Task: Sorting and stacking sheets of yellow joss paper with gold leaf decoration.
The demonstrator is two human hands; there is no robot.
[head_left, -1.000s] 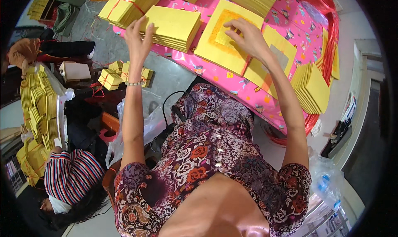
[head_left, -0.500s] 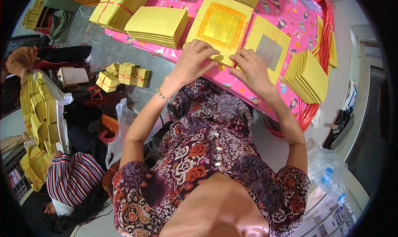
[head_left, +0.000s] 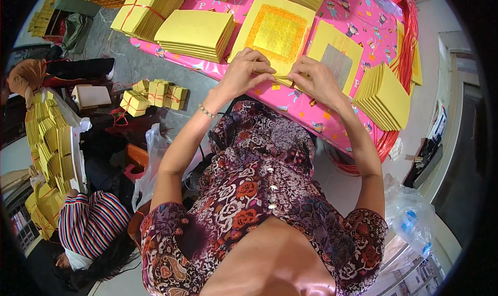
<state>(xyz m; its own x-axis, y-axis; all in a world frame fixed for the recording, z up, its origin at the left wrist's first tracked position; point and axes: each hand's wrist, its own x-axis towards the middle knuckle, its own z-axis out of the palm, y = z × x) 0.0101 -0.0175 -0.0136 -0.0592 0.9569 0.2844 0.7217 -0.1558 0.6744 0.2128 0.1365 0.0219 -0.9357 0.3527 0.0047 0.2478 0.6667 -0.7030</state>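
Note:
On the pink patterned table cover lies a yellow paper sheet with a gold square framed in orange. At its near edge, which looks slightly raised, my left hand pinches the paper between thumb and fingers. A short way to the right, my right hand grips the same edge near the corner. Just beyond my right hand lies another yellow sheet with a silver-grey square. A stack of folded yellow paper sits left of the gold-square sheet.
Fanned yellow paper stands on the right of the pink table cover, near red plastic strings. Tied yellow bundles rest on the floor at left. A person in a striped top is at lower left, another person farther back.
My fingers have closed from a looser, flatter pose into pinches along the sheet's near edge. My right hand has shifted slightly left. That edge now looks a little lifted.

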